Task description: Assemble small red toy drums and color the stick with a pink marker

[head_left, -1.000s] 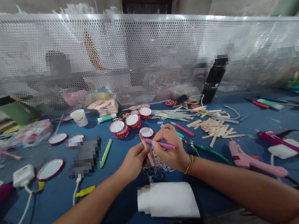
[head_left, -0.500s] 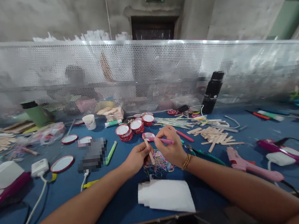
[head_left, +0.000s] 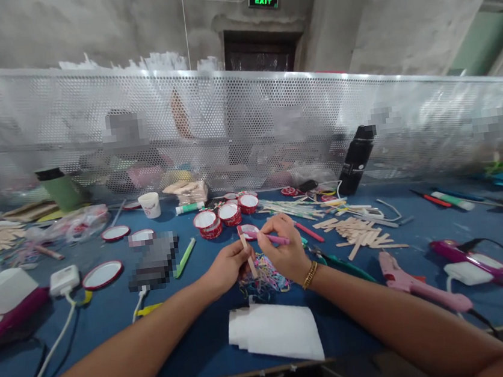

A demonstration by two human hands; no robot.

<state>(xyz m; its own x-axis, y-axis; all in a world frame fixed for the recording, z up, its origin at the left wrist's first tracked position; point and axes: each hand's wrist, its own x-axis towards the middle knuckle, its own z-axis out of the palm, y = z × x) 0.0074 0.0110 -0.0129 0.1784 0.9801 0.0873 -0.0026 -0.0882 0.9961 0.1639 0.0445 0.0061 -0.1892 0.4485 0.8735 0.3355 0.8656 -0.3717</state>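
Note:
My left hand (head_left: 226,266) pinches a flat wooden craft stick (head_left: 248,251) that stands nearly upright above the blue table (head_left: 90,334). My right hand (head_left: 283,248), with a gold bracelet on its wrist, grips a pink marker (head_left: 279,238) whose tip meets the stick. Under both hands lies a tangle of coloured rubber bands (head_left: 266,279). A small red-rimmed round mirror (head_left: 250,230) lies just behind the stick.
A folded white paper (head_left: 274,333) lies near the table's front edge. Loose craft sticks (head_left: 358,231), a pink glue gun (head_left: 414,283), red-rimmed round mirrors (head_left: 220,214), a green marker (head_left: 185,257), chargers and cables surround the hands. A perforated metal screen (head_left: 244,123) closes off the far side.
The view has tilted upward, showing more of the wall and exit sign. Both hands keep the stick and marker together, with only slight shifts.

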